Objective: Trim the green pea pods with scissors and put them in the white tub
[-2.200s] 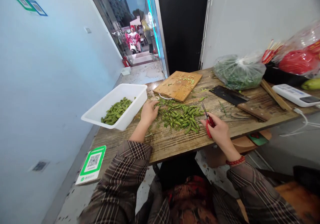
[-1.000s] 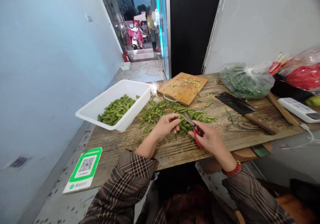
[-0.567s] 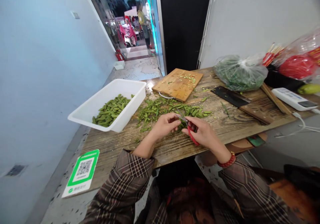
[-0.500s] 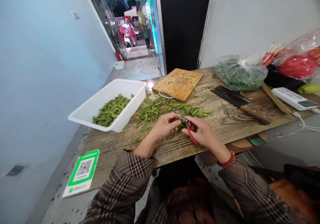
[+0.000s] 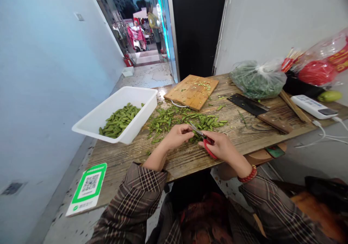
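Observation:
My right hand [image 5: 219, 144] is closed round the red handles of a pair of scissors [image 5: 208, 149], whose blades point up and left toward my other hand. The fingers of my left hand [image 5: 178, 137] are pinched together beside the blade tips; most likely a green soybean pod is in them, but it is too small and hidden to make out. Just beyond both hands, a loose heap of green pods [image 5: 174, 119] and trimmings spreads over the wooden table [image 5: 130, 160]. To the left, a white plastic tub [image 5: 89, 122] holds a pile of pods [image 5: 121, 119].
Behind the heap lies a wooden cutting board [image 5: 190, 91] with green bits on it. A cleaver [image 5: 250, 104] rests at the right, near a plastic bag of greens [image 5: 257, 81] and a white power strip [image 5: 312, 106]. A green QR-code sign [image 5: 88, 187] sits at the left front corner.
The scissors have turned slightly, and their blades look more apart than before. My left hand stays pinched near the tips. The whole view has shifted a little.

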`<state>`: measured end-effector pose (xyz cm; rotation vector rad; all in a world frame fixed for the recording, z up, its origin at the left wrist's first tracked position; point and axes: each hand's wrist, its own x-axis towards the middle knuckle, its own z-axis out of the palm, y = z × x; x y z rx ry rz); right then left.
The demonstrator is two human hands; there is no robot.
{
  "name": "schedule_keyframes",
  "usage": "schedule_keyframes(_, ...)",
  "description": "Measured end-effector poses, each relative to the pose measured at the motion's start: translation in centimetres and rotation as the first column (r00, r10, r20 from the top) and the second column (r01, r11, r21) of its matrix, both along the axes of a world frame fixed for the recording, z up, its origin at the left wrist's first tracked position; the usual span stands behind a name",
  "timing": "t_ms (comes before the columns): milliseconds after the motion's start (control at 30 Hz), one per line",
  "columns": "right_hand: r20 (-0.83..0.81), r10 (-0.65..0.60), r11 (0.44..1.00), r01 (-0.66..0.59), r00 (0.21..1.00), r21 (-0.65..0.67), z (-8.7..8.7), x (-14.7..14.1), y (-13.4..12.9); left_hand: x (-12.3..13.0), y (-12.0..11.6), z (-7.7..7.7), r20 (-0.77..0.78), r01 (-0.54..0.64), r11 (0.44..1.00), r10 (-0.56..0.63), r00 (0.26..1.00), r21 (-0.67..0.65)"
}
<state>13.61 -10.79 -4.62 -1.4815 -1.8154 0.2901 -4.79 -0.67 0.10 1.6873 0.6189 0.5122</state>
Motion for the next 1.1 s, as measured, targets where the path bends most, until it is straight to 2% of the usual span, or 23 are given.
schedule_keyframes(67,-0.020,0.009,1.000,-0.010,1.000,-0.027,0.0,0.0,-0.1,0.0,0.0,-0.1,-0.012,0.000,0.999,-0.001,1.000,-0.052)
schedule_keyframes(133,-0.052,-0.033,0.999,0.031,0.998,-0.043,0.1,0.0,-0.3,-0.1,0.0,-0.2,0.017,-0.047,0.989,0.050,0.999,-0.141)
schedule_keyframes(267,-0.141,-0.150,0.989,0.147,0.979,-0.027,0.0,0.0,-0.4,0.0,0.2,-0.2,0.201,-0.140,0.931,0.216,0.955,-0.338)
schedule_keyframes(433,-0.188,-0.101,0.995,0.102,0.977,-0.006,-0.3,-0.3,-0.3,0.1,0.4,-0.4,0.332,-0.156,0.855,0.351,0.876,-0.494)
schedule_keyframes(667,-0.188,-0.087,0.994,0.097,0.978,0.045,0.0,-1.6,0.7,0.4,-0.1,-0.7,0.343,-0.102,0.833,0.332,0.879,-0.544)
schedule_keyframes(900,-0.174,-0.150,0.977,0.173,0.973,0.127,-0.3,-2.2,1.0,0.3,-0.5,-0.5,0.336,-0.076,0.831,0.304,0.892,-0.551)
schedule_keyframes(1100,-0.128,-0.114,0.988,0.126,0.985,0.091,-0.4,-1.5,0.4,0.2,-0.1,-0.5,0.345,-0.079,0.846,0.298,0.890,-0.527)
